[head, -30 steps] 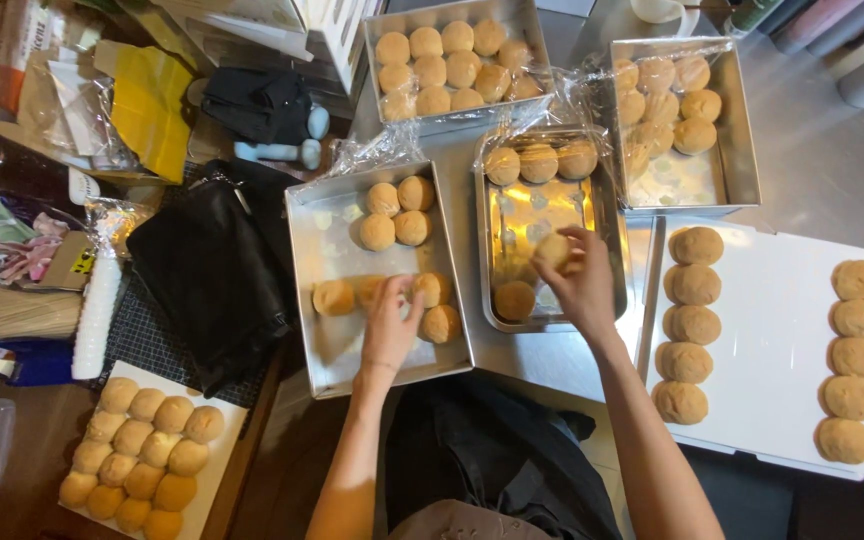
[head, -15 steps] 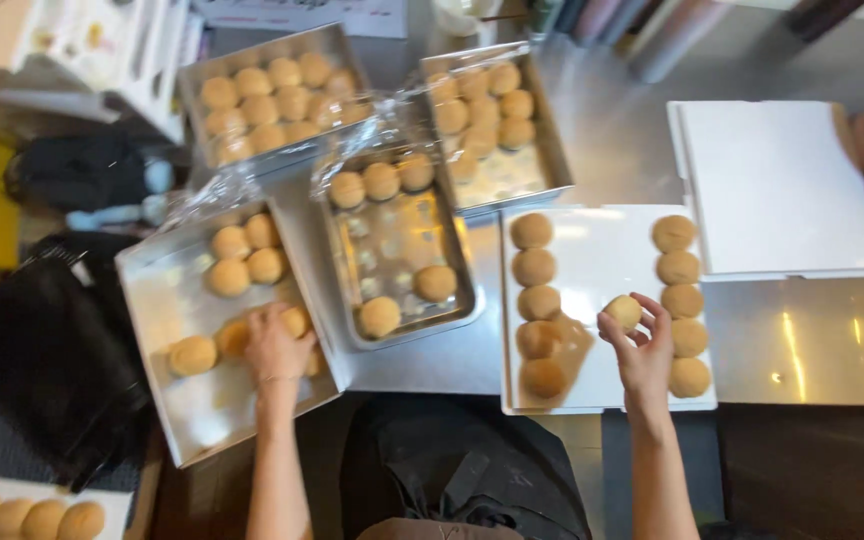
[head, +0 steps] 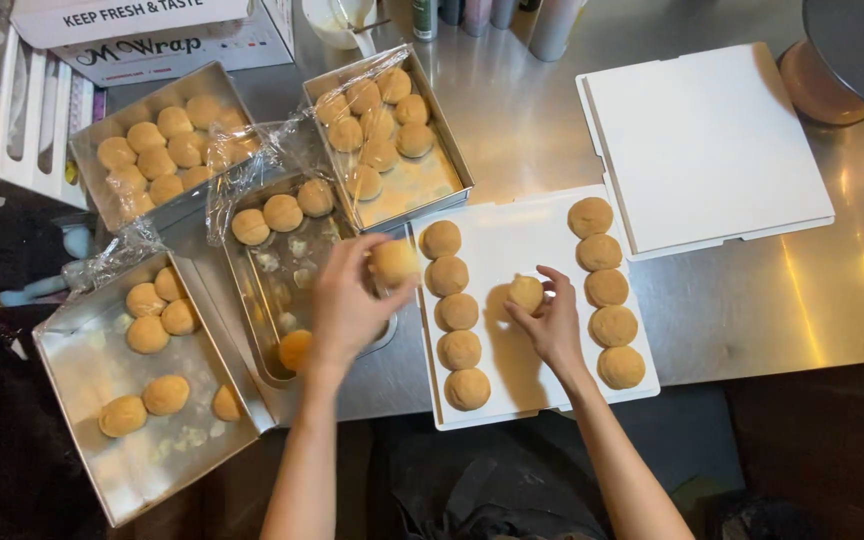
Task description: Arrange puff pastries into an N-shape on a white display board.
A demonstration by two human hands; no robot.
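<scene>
1. Left hand (head: 347, 305): fingers closed round one round golden-brown dough ball (head: 393, 262), held above the gap between the middle rectangular metal baking tin (head: 242, 300) and the white flat rectangular box tray (head: 527, 395).
2. Right hand (head: 555, 325): fingertips pinch a second, smaller golden-brown dough ball (head: 526, 293), over the bare centre strip of the white tray. Can't tell if that ball touches the tray surface or sits just above it.
3. White tray load: left column of five balls (head: 458, 312), right column of five balls (head: 607, 290). The right-hand ball sits between the two columns, near the top.
4. Middle tin: three balls along its far edge, one orange-toned ball (head: 295, 350) partly hidden under the left wrist, greasy marks on the bare base.
5. Near-left metal tin (head: 82, 400): seven balls in two loose groups, tilted relative to the counter edge.
6. Far-left tin (head: 92, 160) and far-centre tin (head: 452, 170): both hold balls, with loose clear plastic wrap (head: 252, 165) bunched between them.
7. Second white box tray (head: 707, 150) lies just beyond the first on the stainless steel counter (head: 802, 300), overlapping its far-right corner.
8. Printed cardboard box (head: 152, 35) at the far-left edge.
</scene>
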